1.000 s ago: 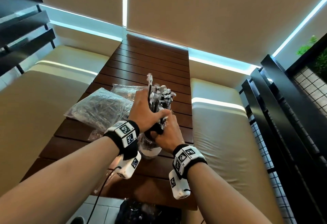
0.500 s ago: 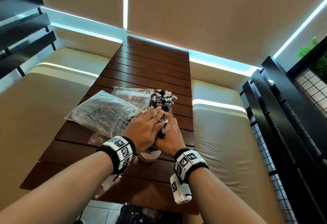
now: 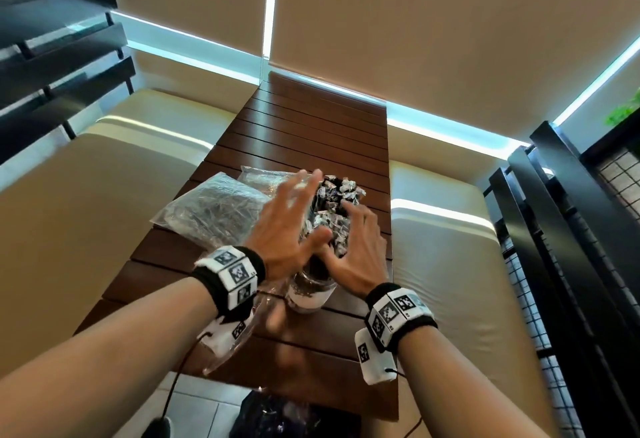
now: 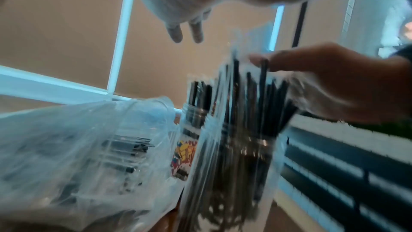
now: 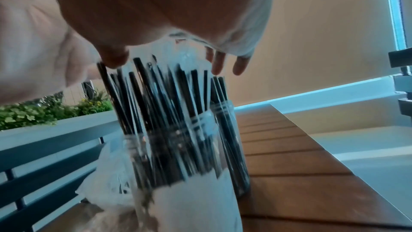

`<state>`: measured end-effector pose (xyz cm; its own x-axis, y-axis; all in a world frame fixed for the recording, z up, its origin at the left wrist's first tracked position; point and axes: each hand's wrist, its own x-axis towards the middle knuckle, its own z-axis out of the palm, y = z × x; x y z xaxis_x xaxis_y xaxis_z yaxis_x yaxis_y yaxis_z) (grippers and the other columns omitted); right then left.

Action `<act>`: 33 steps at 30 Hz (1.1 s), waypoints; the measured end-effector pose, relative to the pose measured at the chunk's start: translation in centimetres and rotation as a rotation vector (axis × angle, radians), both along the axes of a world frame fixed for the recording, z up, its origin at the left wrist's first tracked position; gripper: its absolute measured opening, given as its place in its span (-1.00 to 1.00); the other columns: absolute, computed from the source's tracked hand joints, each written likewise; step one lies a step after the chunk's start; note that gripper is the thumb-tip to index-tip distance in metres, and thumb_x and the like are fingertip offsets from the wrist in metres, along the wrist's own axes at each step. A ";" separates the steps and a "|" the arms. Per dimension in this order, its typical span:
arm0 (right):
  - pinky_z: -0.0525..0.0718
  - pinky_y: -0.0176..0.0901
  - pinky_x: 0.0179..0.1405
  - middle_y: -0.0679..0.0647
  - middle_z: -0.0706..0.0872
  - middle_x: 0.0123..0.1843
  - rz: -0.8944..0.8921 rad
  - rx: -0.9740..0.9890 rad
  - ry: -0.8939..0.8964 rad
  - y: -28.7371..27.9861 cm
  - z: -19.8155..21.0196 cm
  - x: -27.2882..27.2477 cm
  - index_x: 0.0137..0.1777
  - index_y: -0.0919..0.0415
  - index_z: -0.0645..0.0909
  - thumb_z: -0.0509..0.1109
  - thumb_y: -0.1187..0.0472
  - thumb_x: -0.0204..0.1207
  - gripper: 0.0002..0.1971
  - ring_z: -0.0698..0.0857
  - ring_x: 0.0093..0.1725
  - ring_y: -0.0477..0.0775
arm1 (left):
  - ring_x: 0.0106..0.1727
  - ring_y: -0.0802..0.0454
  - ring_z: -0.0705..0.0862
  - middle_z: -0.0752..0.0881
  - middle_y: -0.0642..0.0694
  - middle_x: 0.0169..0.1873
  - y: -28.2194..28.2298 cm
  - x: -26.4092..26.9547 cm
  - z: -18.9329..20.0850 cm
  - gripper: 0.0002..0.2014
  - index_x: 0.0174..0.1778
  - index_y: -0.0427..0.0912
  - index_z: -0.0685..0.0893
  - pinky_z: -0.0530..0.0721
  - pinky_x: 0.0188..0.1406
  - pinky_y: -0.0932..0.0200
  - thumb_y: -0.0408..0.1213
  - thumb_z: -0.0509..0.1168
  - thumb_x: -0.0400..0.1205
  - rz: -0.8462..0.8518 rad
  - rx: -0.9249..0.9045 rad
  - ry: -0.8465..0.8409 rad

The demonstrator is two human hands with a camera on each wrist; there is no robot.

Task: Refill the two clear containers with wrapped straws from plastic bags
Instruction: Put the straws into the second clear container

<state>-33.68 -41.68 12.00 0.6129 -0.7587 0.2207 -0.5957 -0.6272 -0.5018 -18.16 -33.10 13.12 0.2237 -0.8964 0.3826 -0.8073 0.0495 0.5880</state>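
A clear container (image 3: 310,294) packed with wrapped black straws (image 3: 329,229) stands on the wooden table (image 3: 311,132). Behind it, a second container's straw tops (image 3: 341,190) show. My left hand (image 3: 287,226) hovers open to the left of the straws, fingers spread, holding nothing. My right hand (image 3: 353,250) is open with spread fingers lying on the straw tops. In the right wrist view my thumb (image 5: 113,59) and fingers (image 5: 223,66) touch the straws (image 5: 167,103) above the near container (image 5: 178,156). The left wrist view shows my left fingers (image 4: 185,33) free above the straws (image 4: 240,112).
Two plastic bags of straws lie left of the containers, a large one (image 3: 211,216) and one behind it (image 3: 263,178). Cream benches (image 3: 443,264) flank the table. A black railing (image 3: 571,229) runs along the right. A dark bag (image 3: 277,417) sits on the floor below the table's near edge.
One second ago my left hand gripped the straw bundle and my right held it lower. Both then pushed it down into the container. Now both hands have opened and spread.
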 end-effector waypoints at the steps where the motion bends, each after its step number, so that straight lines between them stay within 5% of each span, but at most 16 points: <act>1: 0.40 0.28 0.43 0.04 0.29 0.53 0.004 -0.040 -0.022 0.0 0.6 0.2 0.57 -0.14 0.17 0.23 -0.51 0.32 -0.14 0.39 0.46 0.11 | 0.48 0.01 0.38 0.12 -0.07 0.59 0.0 1.0 0.0 -0.01 0.70 0.06 -0.03 0.43 0.35 -0.12 0.59 -0.30 0.42 0.076 -0.051 0.095; 4: 0.39 0.21 0.43 0.04 0.38 0.47 -0.019 -0.167 -0.090 0.2 2.6 1.5 0.50 -0.07 0.31 0.24 -0.46 0.38 -0.24 0.41 0.43 0.09 | 0.34 -0.09 0.53 0.32 -0.13 0.41 0.4 4.1 -1.3 -0.11 0.53 0.00 0.31 0.59 0.20 -0.07 0.55 0.02 0.42 0.343 0.074 0.225; 8: 0.51 0.08 0.15 -0.01 0.61 0.08 0.029 -0.433 -0.091 2.2 5.1 4.3 0.08 0.05 0.58 0.37 -0.03 0.49 -0.76 0.53 0.09 0.02 | 0.38 -0.21 0.46 0.27 -0.20 0.39 1.1 5.6 -4.5 -0.11 0.47 -0.07 0.29 0.61 0.24 -0.26 0.38 0.39 0.36 0.462 0.589 -0.030; 10: 0.56 0.09 0.11 -0.02 0.67 -0.08 0.190 -0.450 0.105 3.8 5.9 6.0 -0.06 0.08 0.62 0.33 0.11 0.54 -0.91 0.57 -0.04 0.04 | 0.32 -0.25 0.51 0.34 -0.22 0.35 1.0 5.8 -5.1 -0.38 0.37 -0.12 0.43 0.64 0.20 -0.26 0.09 0.41 0.48 0.468 0.665 -0.064; 12: 0.62 0.11 0.16 0.01 0.71 -0.09 0.331 -0.440 0.332 5.0 6.1 7.6 -0.02 0.11 0.67 0.32 0.21 0.57 -0.90 0.65 -0.04 0.08 | 0.25 -0.26 0.58 0.49 -0.23 0.26 0.6 6.5 -4.6 -0.66 0.22 -0.18 0.56 0.64 0.19 -0.18 -0.18 0.29 0.54 0.439 0.641 -0.050; 16: 0.76 0.09 0.00 0.18 0.75 -0.03 0.404 -0.289 0.614 6.1 5.9 10.7 0.06 0.28 0.70 0.26 0.39 0.58 -0.80 0.76 -0.04 0.23 | -0.02 -0.23 0.63 0.65 -0.22 -0.08 0.8 8.2 -2.4 -0.96 -0.17 -0.19 0.57 0.57 -0.11 0.02 -0.33 0.23 0.52 0.360 0.498 0.048; 21: 0.70 0.06 -0.04 0.29 0.71 0.07 0.381 -0.027 0.690 5.6 2.8 14.3 0.13 0.32 0.65 0.23 0.47 0.56 -0.76 0.74 0.05 0.32 | -0.31 -0.08 0.48 0.53 -0.10 -0.40 2.5 10.7 -0.9 -0.79 -0.47 -0.12 0.41 0.32 -0.36 0.13 -0.36 0.29 0.41 0.333 0.347 0.131; 24: 0.69 0.08 0.06 0.27 0.68 0.14 0.316 0.053 0.630 4.8 0.4 15.9 0.19 0.30 0.60 0.24 0.41 0.56 -0.76 0.69 0.11 0.30 | -0.32 -0.05 0.46 0.50 -0.05 -0.45 3.4 12.0 -0.1 -0.77 -0.50 -0.12 0.40 0.27 -0.38 0.13 -0.35 0.31 0.40 0.312 0.351 0.115; 27: 0.60 0.04 0.07 0.25 0.66 0.19 0.257 0.103 0.627 4.2 -1.2 17.1 0.23 0.26 0.53 0.23 0.11 0.67 -0.73 0.66 0.16 0.28 | -0.30 -0.08 0.45 0.51 -0.09 -0.44 4.0 13.0 0.6 -0.81 -0.50 -0.16 0.42 0.28 -0.39 0.11 -0.40 0.28 0.38 0.291 0.390 0.069; 31: 0.66 0.04 0.06 0.16 0.76 0.11 0.205 -0.034 0.775 4.5 -1.6 18.6 0.18 0.17 0.59 0.07 -0.27 0.64 -0.47 0.73 0.10 0.24 | -0.40 -0.02 0.34 0.43 -0.06 -0.51 4.7 13.7 0.5 -0.77 -0.55 -0.15 0.36 0.27 -0.50 0.19 -0.44 0.25 0.35 0.336 0.388 0.102; 33: 0.68 0.05 0.10 0.11 0.77 0.06 0.212 -0.080 0.857 5.0 -1.3 19.5 0.16 0.12 0.63 0.07 -0.26 0.61 -0.49 0.73 0.06 0.20 | -0.40 -0.03 0.32 0.38 -0.05 -0.54 5.0 13.6 0.2 -0.74 -0.57 -0.14 0.30 0.25 -0.50 0.17 -0.47 0.23 0.32 0.332 0.353 0.139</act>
<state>-14.22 -36.67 10.66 0.7178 -0.6124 -0.3311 -0.6138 -0.7811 0.1140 -4.52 -28.06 13.28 0.5460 -0.8376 0.0151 -0.6586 -0.4181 0.6257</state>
